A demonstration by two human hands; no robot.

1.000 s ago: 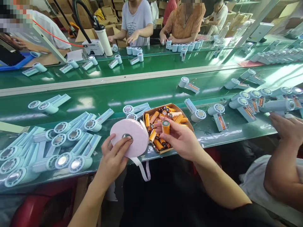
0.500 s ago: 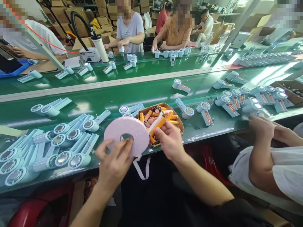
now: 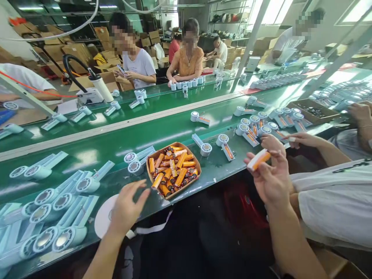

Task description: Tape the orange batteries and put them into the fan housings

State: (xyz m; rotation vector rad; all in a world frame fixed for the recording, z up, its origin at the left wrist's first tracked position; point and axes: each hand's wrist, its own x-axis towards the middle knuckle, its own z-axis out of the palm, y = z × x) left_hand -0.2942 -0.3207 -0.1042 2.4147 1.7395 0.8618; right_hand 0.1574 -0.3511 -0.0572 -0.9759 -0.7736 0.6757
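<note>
My right hand (image 3: pixel 271 178) is raised at the right, its fingers closed around an orange battery (image 3: pixel 260 159) with a white strip along one side. My left hand (image 3: pixel 130 205) holds nothing, with thumb and fingers apart. It is just left of a cardboard box (image 3: pixel 198 166) of orange batteries (image 3: pixel 180 175). Partly behind that hand, a white roll of tape (image 3: pixel 102 217) lies on the table's front edge. Its loose end (image 3: pixel 155 228) hangs over the edge.
Light-blue fan housings (image 3: pixel 62 236) are piled at the left. Others, some holding orange batteries (image 3: pixel 228 150), lie to the right. A co-worker's hand (image 3: pixel 308 139) is close beyond my right hand. A green conveyor surface (image 3: pixel 162 116) runs behind, with people seated across it.
My left hand has let go of the tape roll, now down on the table edge. My right hand has carried the battery away to the right. The view has shifted rightward.
</note>
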